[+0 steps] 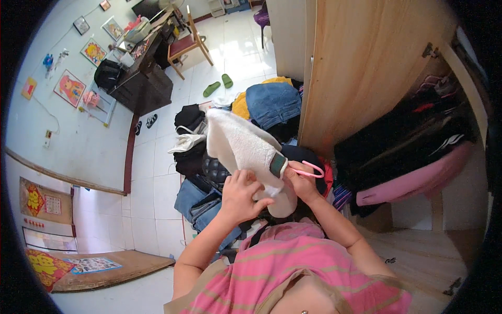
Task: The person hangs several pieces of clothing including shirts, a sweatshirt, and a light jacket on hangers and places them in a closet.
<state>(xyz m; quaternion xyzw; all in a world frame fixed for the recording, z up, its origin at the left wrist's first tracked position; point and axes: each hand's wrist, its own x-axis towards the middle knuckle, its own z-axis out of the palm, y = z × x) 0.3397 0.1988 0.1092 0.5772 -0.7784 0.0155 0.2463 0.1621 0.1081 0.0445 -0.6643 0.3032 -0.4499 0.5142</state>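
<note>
A white fleece garment [240, 138] with a dark green patch near its neck is held up in front of me. A pink clothes hanger [312, 170] pokes out of its neck end, the hook pointing right. My right hand [303, 184] is closed around the hanger and the neck of the garment. On the near side of the fleece, my left hand [241, 196] has its fingers bent over the fabric, the thumb apart with white cloth between. The rest of the hanger is hidden inside the garment.
To the right is an open wardrobe with dark clothes [408, 141] and a pink garment [413, 183] hanging inside; its wooden door [361, 68] stands beyond my right hand. Heaped clothes, including folded jeans [274, 104], lie ahead. Green slippers [212, 89], a chair [185, 46] and a desk [141, 86] are farther off.
</note>
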